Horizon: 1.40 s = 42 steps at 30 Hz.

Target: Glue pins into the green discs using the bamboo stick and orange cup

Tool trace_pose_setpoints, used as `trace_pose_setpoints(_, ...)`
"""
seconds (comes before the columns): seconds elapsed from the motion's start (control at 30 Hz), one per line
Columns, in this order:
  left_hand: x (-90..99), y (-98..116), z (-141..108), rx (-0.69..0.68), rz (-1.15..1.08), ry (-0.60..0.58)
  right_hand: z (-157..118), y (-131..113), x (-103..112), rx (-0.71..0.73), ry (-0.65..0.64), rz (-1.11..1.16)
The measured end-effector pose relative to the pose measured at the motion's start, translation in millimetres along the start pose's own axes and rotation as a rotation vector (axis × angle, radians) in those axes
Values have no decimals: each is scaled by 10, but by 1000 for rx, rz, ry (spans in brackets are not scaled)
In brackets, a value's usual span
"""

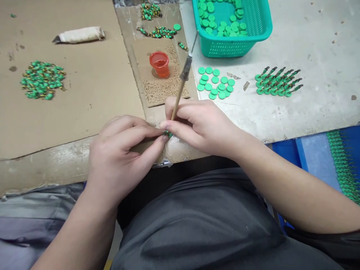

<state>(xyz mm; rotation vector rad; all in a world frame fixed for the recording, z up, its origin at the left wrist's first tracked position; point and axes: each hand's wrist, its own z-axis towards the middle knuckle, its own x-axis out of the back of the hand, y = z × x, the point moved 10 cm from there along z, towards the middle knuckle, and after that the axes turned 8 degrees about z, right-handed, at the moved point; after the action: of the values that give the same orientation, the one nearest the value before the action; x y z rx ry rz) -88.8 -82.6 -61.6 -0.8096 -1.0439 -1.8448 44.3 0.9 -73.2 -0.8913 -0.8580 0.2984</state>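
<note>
My left hand [126, 150] pinches a small green piece [168, 133] with dark bits between thumb and forefinger, close to the table's front edge. Against the same piece rest the fingertips of my right hand [199, 122]. A thin wooden stick [179, 92] with a dark collar and a needle-like tip is gripped in that right hand, its tip pointing up and away. Just beyond the hands, a small red cup [159, 64] with liquid in it stands on a speckled cardboard piece [157, 92]. The lower end of the stick is hidden by my fingers.
Loose green discs [215, 80] lie right of the cup, below a green basket [236, 47] of more discs. Rows of discs with dark stems [278, 84] stand farther right. A green-and-gold pile [43, 80] and a wrapped, dark-tipped tool [81, 35] lie left.
</note>
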Motion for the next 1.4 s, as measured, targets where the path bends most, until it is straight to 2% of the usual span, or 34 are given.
trace_pose_setpoints(0.3,-45,-41,-2,9,-12,-21,-30,-102,-105,96,-43,-3)
trace_pose_setpoints(0.47,-9,-69,36,55,-72,-39,-23,-68,-144,68,-50,67)
trace_pose_setpoints(0.57,16,-91,42,103,-112,-104,-115,-27,29,-22,106,161)
trace_pose_setpoints(0.67,-18,-165,16,229,-209,-147,-401,94,287,-186,365,271)
trace_pose_setpoints(0.73,-42,-162,20,262,-242,-132,-591,135,356,-253,436,316)
trace_pose_setpoints(0.87,-37,-201,61,384,-358,-83,-760,162,352,-327,415,318)
trace_pose_setpoints(0.97,34,-184,122,478,-559,-97,-765,170,326,-348,390,312)
trace_pose_setpoints(1.1,196,-32,239,500,-780,-119,-747,177,298,-347,379,304)
trace_pose_setpoints(1.23,293,59,304,501,-853,-119,-745,160,290,-317,385,309)
trace_pose_setpoints(1.4,309,61,306,513,-896,-127,-737,137,280,-299,382,304)
